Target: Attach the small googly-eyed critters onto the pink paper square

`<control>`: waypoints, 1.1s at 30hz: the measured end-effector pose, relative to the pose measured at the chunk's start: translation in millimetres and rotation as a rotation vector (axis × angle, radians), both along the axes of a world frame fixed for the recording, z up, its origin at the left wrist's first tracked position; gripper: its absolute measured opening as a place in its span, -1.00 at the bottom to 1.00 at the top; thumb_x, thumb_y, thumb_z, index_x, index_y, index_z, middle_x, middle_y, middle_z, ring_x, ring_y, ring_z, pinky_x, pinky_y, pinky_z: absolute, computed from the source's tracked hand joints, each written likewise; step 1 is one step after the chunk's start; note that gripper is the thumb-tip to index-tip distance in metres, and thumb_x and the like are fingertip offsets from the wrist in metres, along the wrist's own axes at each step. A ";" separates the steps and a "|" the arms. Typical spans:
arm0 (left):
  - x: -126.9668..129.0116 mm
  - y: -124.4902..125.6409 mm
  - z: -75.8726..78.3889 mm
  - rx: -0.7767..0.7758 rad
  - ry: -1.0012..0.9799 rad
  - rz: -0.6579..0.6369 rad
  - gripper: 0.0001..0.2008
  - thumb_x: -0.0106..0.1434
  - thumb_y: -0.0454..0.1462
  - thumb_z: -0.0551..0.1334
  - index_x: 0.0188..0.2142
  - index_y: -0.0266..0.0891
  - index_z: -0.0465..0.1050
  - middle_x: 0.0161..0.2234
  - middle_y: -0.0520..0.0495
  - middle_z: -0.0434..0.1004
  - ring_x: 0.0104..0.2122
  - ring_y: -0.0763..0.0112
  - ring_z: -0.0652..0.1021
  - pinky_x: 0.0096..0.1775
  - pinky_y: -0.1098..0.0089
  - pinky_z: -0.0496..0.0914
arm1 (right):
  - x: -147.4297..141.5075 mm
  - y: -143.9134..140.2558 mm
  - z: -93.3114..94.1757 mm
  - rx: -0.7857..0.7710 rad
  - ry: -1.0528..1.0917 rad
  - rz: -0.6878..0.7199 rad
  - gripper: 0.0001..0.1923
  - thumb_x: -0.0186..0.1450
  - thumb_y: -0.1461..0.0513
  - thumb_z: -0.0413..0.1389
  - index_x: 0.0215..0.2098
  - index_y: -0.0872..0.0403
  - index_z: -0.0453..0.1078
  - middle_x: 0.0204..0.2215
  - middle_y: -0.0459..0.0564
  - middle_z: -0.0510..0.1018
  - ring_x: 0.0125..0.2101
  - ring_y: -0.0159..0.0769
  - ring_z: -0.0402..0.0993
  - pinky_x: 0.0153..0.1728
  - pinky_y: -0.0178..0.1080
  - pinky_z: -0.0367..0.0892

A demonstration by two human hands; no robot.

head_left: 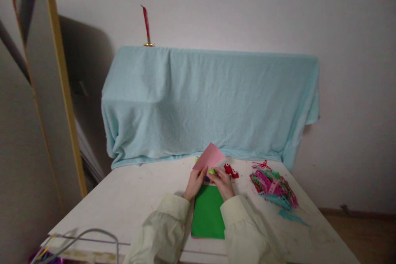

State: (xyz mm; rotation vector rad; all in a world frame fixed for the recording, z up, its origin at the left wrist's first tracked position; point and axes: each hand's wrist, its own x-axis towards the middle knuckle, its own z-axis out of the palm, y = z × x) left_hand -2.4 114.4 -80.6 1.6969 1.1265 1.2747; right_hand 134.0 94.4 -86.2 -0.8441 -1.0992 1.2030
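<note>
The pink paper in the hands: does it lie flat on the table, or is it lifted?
Lifted. The pink paper tilts up from the table; both hands, left and right, pinch its lower edge.

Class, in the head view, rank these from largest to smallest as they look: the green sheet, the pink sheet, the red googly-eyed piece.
1. green sheet, though it is nearest the camera
2. pink sheet
3. red googly-eyed piece

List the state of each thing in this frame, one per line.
pink sheet: tilted up off the table, held at its near edge
left hand: gripping the pink sheet
right hand: fingers on the pink sheet
green sheet: flat on the white table
scrap pile: loose heap, untouched
blue cloth: draped
</note>
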 end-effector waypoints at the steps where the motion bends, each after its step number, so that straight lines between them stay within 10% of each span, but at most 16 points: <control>1: 0.1 -0.2 0.5 0.005 0.002 -0.001 -0.52 0.27 0.02 0.03 -0.54 -0.31 0.38 -0.62 0.00 0.36 -0.54 0.44 0.36 -0.47 0.48 0.19 | -0.1 0.2 -0.5 0.001 -0.002 0.001 -0.64 0.02 0.08 0.28 -0.30 0.12 0.43 -0.42 -0.07 0.47 -0.47 -0.36 0.32 -0.46 -0.32 0.24; 33: 2.5 -2.4 3.8 0.024 0.010 0.009 -0.56 0.25 -0.01 0.06 -0.39 -0.34 0.49 -0.48 -0.07 0.50 -0.41 0.32 0.45 -0.34 0.41 0.29 | -2.9 -7.0 11.4 -0.072 0.047 0.018 -0.60 -0.06 0.05 0.33 -0.32 0.08 0.47 -0.40 -0.05 0.55 -0.38 -0.24 0.44 -0.38 -0.25 0.37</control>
